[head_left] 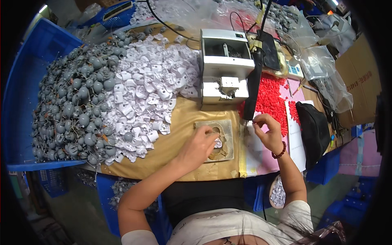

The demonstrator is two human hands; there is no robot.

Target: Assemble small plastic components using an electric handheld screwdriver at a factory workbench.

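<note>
- Left hand [200, 148]: fingers curled and pinching a small white plastic housing [217, 143] at the worn metal jig plate [227, 127]; judged risk, a slip off the plate if seated crooked
- Right hand [267, 131]: fingertips pinched on something tiny (unidentifiable) beside the red caps [270, 100]; easily dropped among them
- White housing heap [153, 81]: near the elbow's sweep, could scatter
- Hidden: jig recess, under the left hand

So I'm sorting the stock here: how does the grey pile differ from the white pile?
The grey pile is made of round, ball-shaped parts with thin stems; the white pile is made of blocky, angular parts. The grey pile lies further left, against the blue bin; the white pile reaches the white machine. Both are loose heaps on the bench.
</note>
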